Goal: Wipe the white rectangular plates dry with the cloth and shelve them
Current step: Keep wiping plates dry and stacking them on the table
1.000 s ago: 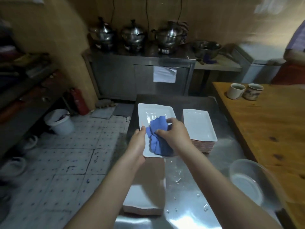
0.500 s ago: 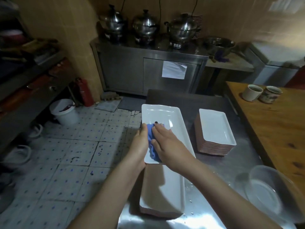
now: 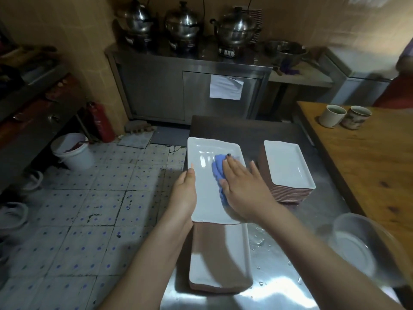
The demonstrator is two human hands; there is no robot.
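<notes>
At the plate's left rim, the left hand grips it, thumb laid along the top; the fingers underneath are hidden. The right hand lies flat with fingers straight and presses the blue cloth onto the middle of the plate, clasping nothing. The plate is held roughly level above the steel table, over a second plate lying there. Water drops sit on the steel just beside that one. A stack of plates stands near on the right, apart from the hands.

The plate is probably glazed ceramic: stiff, fairly heavy for one hand, slick where wet, and likely to chip if it drops onto the one below. A long edge, thumb above and fingers below, looks the safest hold. The cloth is soft and would bunch under the palm.
</notes>
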